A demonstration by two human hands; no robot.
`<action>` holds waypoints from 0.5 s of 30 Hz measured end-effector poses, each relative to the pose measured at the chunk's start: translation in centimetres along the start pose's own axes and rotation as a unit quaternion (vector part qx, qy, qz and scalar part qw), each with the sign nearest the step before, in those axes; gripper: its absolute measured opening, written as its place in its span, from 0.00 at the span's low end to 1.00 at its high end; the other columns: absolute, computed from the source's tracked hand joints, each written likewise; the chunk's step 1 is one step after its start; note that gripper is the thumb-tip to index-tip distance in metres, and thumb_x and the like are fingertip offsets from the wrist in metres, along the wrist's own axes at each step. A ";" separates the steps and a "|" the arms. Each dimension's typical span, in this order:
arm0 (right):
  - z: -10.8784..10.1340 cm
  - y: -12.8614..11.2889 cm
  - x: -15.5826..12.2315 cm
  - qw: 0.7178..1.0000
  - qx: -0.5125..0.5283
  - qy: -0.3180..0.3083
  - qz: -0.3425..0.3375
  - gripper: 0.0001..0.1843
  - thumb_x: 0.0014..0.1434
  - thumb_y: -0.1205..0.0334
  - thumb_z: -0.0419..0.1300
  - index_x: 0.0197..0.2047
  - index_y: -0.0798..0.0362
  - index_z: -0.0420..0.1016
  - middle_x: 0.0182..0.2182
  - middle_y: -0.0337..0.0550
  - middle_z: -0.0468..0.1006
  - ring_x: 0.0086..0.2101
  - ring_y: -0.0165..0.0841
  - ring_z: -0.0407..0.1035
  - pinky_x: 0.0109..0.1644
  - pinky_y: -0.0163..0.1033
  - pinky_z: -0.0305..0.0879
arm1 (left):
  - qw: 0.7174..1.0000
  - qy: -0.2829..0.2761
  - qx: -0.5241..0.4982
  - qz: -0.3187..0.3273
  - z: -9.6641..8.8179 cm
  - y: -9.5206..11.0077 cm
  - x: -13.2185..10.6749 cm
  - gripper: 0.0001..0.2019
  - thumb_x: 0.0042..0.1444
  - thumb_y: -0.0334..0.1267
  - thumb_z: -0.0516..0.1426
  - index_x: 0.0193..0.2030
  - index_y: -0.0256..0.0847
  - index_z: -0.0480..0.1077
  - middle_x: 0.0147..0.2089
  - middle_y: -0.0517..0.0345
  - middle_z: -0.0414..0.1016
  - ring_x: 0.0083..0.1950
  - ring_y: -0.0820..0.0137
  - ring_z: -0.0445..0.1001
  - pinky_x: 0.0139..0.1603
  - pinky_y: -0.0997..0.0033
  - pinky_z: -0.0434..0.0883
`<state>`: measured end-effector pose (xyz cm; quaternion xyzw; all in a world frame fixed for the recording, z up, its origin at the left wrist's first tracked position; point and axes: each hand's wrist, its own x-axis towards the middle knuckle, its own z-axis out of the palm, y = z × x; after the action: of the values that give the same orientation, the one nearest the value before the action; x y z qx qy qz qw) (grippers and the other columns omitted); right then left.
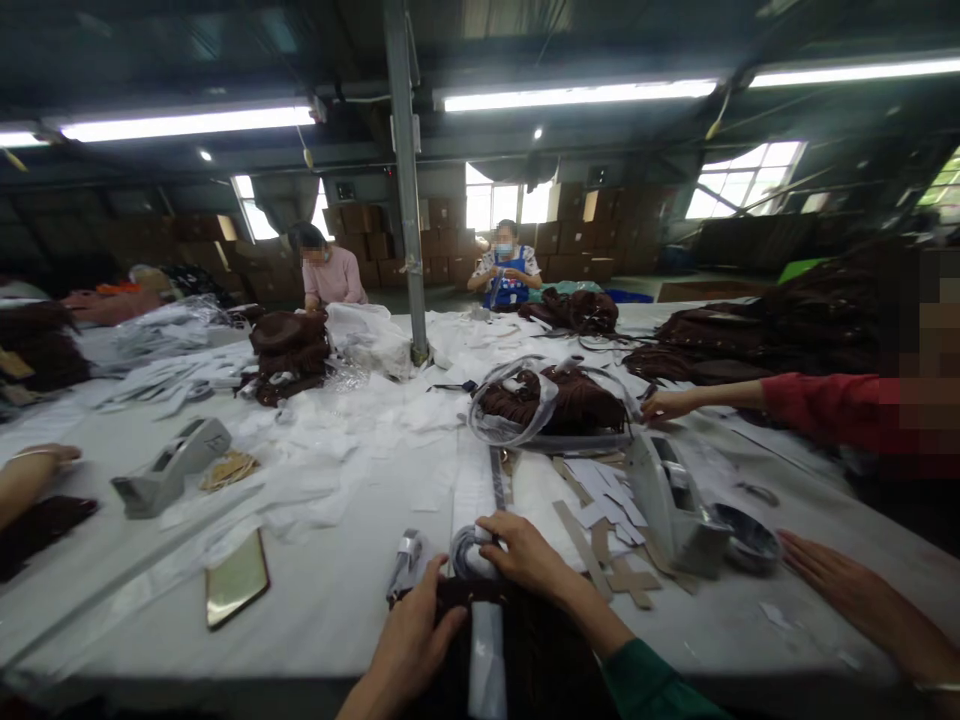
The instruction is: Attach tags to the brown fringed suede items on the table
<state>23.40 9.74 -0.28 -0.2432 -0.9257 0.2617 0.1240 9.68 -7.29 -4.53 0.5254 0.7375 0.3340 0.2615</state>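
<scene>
A dark brown bag (540, 650) lies at the table's near edge, in front of me. My left hand (412, 635) grips its left side near the top, thumb and forefinger bent along the edge. Behind that edge sits a coiled, plastic-wrapped strap (466, 552), and the fingers of my right hand (525, 552) curl over it. A second plastic-wrapped piece (407, 560) stands just left of the coil. Down the bag's front runs a pale wrapped strip (486, 655). Part of the bag drops out of view below.
Tape dispensers stand left (176, 465) and right (675, 510), the right one beside card strips (600, 530) and a dark bowl (746, 540). A phone (237, 580) lies left. Co-workers' hands reach in from both sides. Brown bags (581, 400) and white wrapping (360, 420) cover the table beyond.
</scene>
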 end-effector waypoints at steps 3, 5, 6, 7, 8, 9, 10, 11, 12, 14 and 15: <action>0.0 -0.2 -0.2 1.000 0.003 -0.009 -0.011 0.11 0.56 0.65 0.56 0.41 0.53 0.76 0.38 0.46 0.76 0.40 0.36 0.69 0.46 0.36 0.61 | 0.999 0.032 -0.014 -0.022 0.2 -0.2 0.5 0.32 0.56 0.44 0.52 0.65 0.34 0.52 0.50 0.43 0.73 0.48 0.57 0.75 0.52 0.55 0.69; -0.3 -0.4 -0.4 1.000 0.005 -0.013 -0.018 0.11 0.54 0.66 0.57 0.41 0.52 0.76 0.36 0.45 0.76 0.39 0.35 0.69 0.45 0.35 0.61 | 0.998 0.048 -0.018 -0.023 0.4 -0.3 0.7 0.32 0.56 0.46 0.52 0.65 0.33 0.53 0.49 0.44 0.73 0.48 0.58 0.74 0.53 0.57 0.69; -0.4 -0.5 -0.6 1.000 0.004 -0.018 -0.022 0.11 0.53 0.66 0.57 0.41 0.52 0.76 0.35 0.44 0.76 0.38 0.35 0.69 0.44 0.34 0.61 | 0.998 0.047 -0.019 -0.021 0.5 -0.4 0.9 0.33 0.55 0.47 0.53 0.65 0.34 0.54 0.48 0.45 0.73 0.48 0.58 0.74 0.53 0.58 0.69; -0.5 -0.6 -0.8 0.999 0.002 -0.025 -0.027 0.11 0.53 0.66 0.57 0.40 0.52 0.76 0.34 0.43 0.76 0.38 0.35 0.69 0.43 0.34 0.61 | 0.999 0.038 -0.020 -0.018 0.6 -0.4 1.1 0.33 0.54 0.47 0.54 0.64 0.34 0.56 0.48 0.45 0.74 0.49 0.59 0.74 0.53 0.59 0.69; -0.5 -0.7 -1.0 0.999 0.003 -0.034 -0.033 0.10 0.52 0.66 0.58 0.38 0.52 0.77 0.34 0.43 0.76 0.37 0.34 0.69 0.42 0.34 0.61 | 0.999 0.025 -0.018 -0.014 0.8 -0.5 1.3 0.32 0.54 0.47 0.54 0.63 0.35 0.57 0.49 0.45 0.74 0.49 0.59 0.73 0.54 0.59 0.68; -0.5 -0.8 -1.2 0.998 0.004 -0.044 -0.038 0.09 0.51 0.66 0.58 0.37 0.52 0.77 0.33 0.43 0.76 0.37 0.34 0.69 0.41 0.33 0.61 | 1.000 0.013 -0.013 -0.011 0.9 -0.6 1.5 0.31 0.53 0.47 0.54 0.63 0.35 0.59 0.50 0.45 0.74 0.50 0.60 0.73 0.55 0.60 0.68; -0.3 -0.9 -1.5 0.998 0.008 -0.050 -0.042 0.08 0.50 0.65 0.59 0.35 0.52 0.77 0.33 0.42 0.76 0.36 0.34 0.70 0.40 0.33 0.61 | 1.000 0.003 -0.003 -0.012 1.0 -0.7 1.8 0.30 0.53 0.46 0.54 0.61 0.35 0.60 0.51 0.45 0.74 0.51 0.59 0.73 0.55 0.60 0.68; -0.1 -0.9 -1.7 0.998 0.013 -0.050 -0.040 0.07 0.50 0.65 0.60 0.34 0.52 0.77 0.32 0.42 0.77 0.36 0.34 0.70 0.40 0.33 0.61 | 1.000 -0.004 0.011 -0.016 1.2 -0.8 2.1 0.29 0.53 0.46 0.53 0.60 0.35 0.62 0.52 0.44 0.75 0.51 0.59 0.73 0.55 0.60 0.68; 0.2 -0.9 -2.0 0.998 0.023 -0.041 -0.032 0.08 0.50 0.63 0.60 0.34 0.52 0.78 0.32 0.42 0.77 0.36 0.34 0.71 0.40 0.34 0.62 | 0.999 -0.008 0.027 -0.022 1.4 -0.8 2.3 0.27 0.53 0.45 0.53 0.59 0.35 0.63 0.53 0.43 0.75 0.51 0.59 0.74 0.55 0.60 0.68; 0.8 -0.5 -2.3 0.999 0.054 0.003 -0.007 0.11 0.52 0.61 0.60 0.39 0.51 0.78 0.34 0.43 0.79 0.37 0.36 0.72 0.43 0.36 0.64 | 0.997 -0.011 0.066 -0.032 1.8 -0.7 2.9 0.26 0.53 0.44 0.52 0.58 0.35 0.65 0.54 0.40 0.74 0.52 0.56 0.73 0.54 0.59 0.68; 1.0 -0.1 -2.4 0.997 0.069 0.040 0.005 0.13 0.55 0.59 0.58 0.43 0.51 0.78 0.37 0.44 0.79 0.40 0.37 0.72 0.46 0.38 0.65 | 0.996 -0.013 0.085 -0.035 1.9 -0.5 3.1 0.26 0.53 0.44 0.52 0.58 0.34 0.65 0.55 0.38 0.73 0.54 0.55 0.73 0.54 0.58 0.68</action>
<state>24.98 7.98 -1.32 -0.2487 -0.8988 0.3152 0.1759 9.87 -4.03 -6.24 0.5237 0.7777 0.2541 0.2375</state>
